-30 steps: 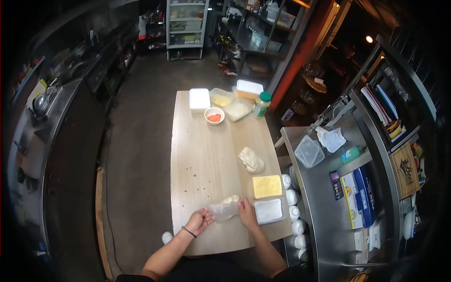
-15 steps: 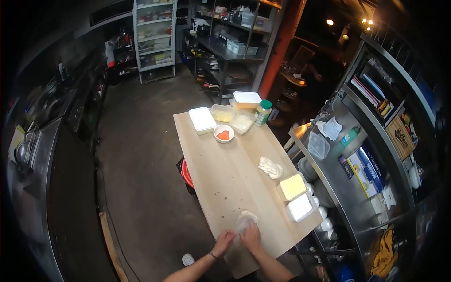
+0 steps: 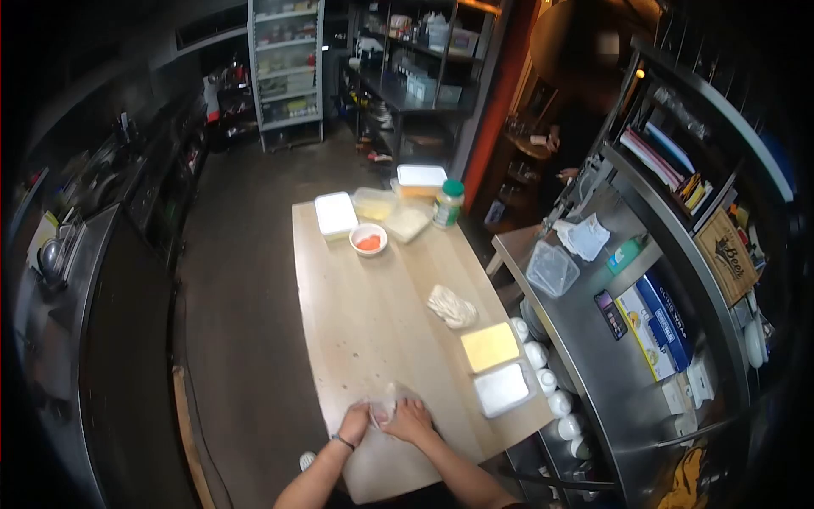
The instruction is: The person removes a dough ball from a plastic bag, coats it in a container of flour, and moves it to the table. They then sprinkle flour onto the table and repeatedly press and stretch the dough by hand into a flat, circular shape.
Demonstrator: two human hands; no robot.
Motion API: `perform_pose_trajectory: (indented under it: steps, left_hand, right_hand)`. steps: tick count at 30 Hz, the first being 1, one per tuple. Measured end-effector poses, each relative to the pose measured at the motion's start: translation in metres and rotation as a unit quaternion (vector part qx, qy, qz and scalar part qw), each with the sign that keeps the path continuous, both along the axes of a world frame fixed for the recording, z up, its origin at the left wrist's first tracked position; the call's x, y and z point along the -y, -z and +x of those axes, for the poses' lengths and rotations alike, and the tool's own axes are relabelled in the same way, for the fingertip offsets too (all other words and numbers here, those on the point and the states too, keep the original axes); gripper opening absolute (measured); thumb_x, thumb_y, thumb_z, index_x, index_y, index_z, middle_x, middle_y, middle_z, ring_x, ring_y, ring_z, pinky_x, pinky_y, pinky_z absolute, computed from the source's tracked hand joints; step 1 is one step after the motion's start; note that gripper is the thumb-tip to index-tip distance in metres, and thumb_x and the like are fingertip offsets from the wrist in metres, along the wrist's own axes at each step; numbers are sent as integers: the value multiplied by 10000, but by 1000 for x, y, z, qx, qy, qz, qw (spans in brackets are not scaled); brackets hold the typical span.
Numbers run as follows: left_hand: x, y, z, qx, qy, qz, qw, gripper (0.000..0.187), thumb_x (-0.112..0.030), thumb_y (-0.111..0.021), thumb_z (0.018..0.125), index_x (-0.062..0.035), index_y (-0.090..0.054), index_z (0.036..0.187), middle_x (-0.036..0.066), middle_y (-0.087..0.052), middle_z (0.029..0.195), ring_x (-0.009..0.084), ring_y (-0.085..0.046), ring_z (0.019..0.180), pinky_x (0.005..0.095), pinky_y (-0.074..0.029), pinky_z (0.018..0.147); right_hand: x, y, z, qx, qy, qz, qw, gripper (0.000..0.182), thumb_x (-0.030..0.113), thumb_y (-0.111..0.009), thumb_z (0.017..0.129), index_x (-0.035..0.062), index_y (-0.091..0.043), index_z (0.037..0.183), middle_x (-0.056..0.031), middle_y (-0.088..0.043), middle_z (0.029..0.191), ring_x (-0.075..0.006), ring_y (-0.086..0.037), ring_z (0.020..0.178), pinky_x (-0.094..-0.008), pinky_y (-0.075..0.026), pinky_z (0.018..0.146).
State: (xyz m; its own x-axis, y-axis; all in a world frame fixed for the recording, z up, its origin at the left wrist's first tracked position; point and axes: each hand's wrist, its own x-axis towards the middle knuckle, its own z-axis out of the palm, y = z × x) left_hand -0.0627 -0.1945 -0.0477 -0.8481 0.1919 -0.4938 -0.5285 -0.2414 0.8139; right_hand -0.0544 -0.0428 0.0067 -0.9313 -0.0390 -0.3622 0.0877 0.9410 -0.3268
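My left hand (image 3: 355,423), with a dark band at the wrist, is closed on the left side of a thin, whitish, translucent piece of plastic (image 3: 387,397) at the near end of the table. Opposite it, my right hand (image 3: 410,421) grips the plastic's right side, fingers curled. Whether it is a bag, a glove or a flat sheet I cannot make out. A crumpled off-white bundle (image 3: 452,307) lies farther up the wooden table (image 3: 373,314). To the right of my hands stand a tub with a yellow top (image 3: 490,346) and a white-topped tub (image 3: 501,389).
At the far end are a white-lidded box (image 3: 337,214), a white bowl with orange-red contents (image 3: 368,240), clear containers (image 3: 409,224) and a green-lidded jar (image 3: 448,204). A steel counter (image 3: 585,310) with a phone (image 3: 610,314) runs along the right. Another person's hand (image 3: 554,138) shows beyond it.
The view has turned, so the table sits farther left. My hands have drawn closer together around the plastic, which was stretched out beyond the fingertips before.
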Motion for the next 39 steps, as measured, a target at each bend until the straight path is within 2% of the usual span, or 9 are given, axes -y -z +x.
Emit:
perform_pose_trajectory:
  steps: [3, 8, 12, 15, 18, 30, 32, 35, 39]
  left_hand:
    - [-34, -62, 7, 98, -19, 102, 990, 242, -162, -464, 951, 14, -606, 1037, 52, -631, 897, 133, -601, 758, 261, -485, 671]
    - [-71, -80, 19, -77, 118, -206, 968, 371, -147, -685, 829, 44, -596, 1134, 102, -669, 991, 155, -626, 883, 264, -490, 774]
    - [-76, -71, 36, -117, 38, -388, 913, 267, -147, -721, 798, 60, -658, 955, 80, -688, 823, 143, -621, 735, 286, -497, 665]
    - [-80, -89, 42, -50, 52, -440, 895, 344, -271, -750, 778, 44, -678, 896, 102, -673, 710, 162, -635, 648, 307, -497, 599]
    - [-68, -85, 47, 56, 14, -291, 955, 370, -306, -750, 782, 45, -680, 877, 79, -662, 716, 114, -603, 630, 277, -470, 562]
    - [-25, -144, 76, 59, 171, 99, 979, 309, -233, -609, 930, -11, -633, 1144, 2, -653, 902, 66, -592, 773, 218, -475, 738]
    - [-34, -153, 77, 120, 122, 156, 973, 274, -288, -594, 939, -46, -665, 1048, -19, -647, 858, 53, -583, 781, 203, -470, 703]
    - [-35, -126, 83, -38, 206, 3, 978, 313, -340, -577, 945, -53, -664, 1033, -53, -589, 770, 28, -517, 717, 186, -405, 617]
    - [-56, -157, 91, -60, 22, 6, 998, 281, -239, -664, 893, -24, -678, 1073, -46, -611, 800, 19, -490, 681, 184, -379, 594]
  right_hand:
    - [-35, 1, 10, 30, -26, -137, 990, 830, 414, -740, 670, -25, -423, 1299, -248, -548, 1213, -387, -533, 1107, -450, -441, 942]
    - [-93, 34, 39, -33, 39, -372, 927, 582, 247, -751, 719, 12, -518, 1198, -176, -639, 1065, -303, -627, 981, -403, -500, 831]
    - [-113, 9, 39, 89, 49, -396, 913, 545, 241, -743, 735, 38, -537, 1197, -159, -647, 1063, -297, -602, 1031, -407, -479, 877]
    - [-96, -25, 51, -55, -86, -242, 965, 544, 263, -750, 749, 14, -542, 1185, -166, -639, 1087, -306, -568, 1091, -418, -455, 915]
    - [-66, -24, 70, -190, -148, -225, 944, 600, 309, -751, 766, -5, -509, 1216, -172, -638, 1095, -320, -550, 1119, -435, -444, 930]
    - [-63, -30, 90, 31, -47, -555, 830, 620, 233, -738, 827, 23, -385, 1292, -119, -504, 1217, -176, -499, 1120, -340, -416, 950]
    - [-62, -20, 89, 138, 70, -733, 663, 558, 209, -709, 856, 23, -394, 1277, -92, -493, 1196, -155, -466, 1125, -307, -397, 951]
    - [-62, -14, 86, -39, 2, -643, 765, 434, 164, -653, 894, 17, -441, 1244, -80, -541, 1113, -153, -513, 1039, -293, -425, 910]
    - [-79, -37, 84, 21, 23, -552, 833, 336, 106, -621, 892, 16, -513, 1197, -97, -613, 1037, -192, -591, 980, -309, -462, 880]
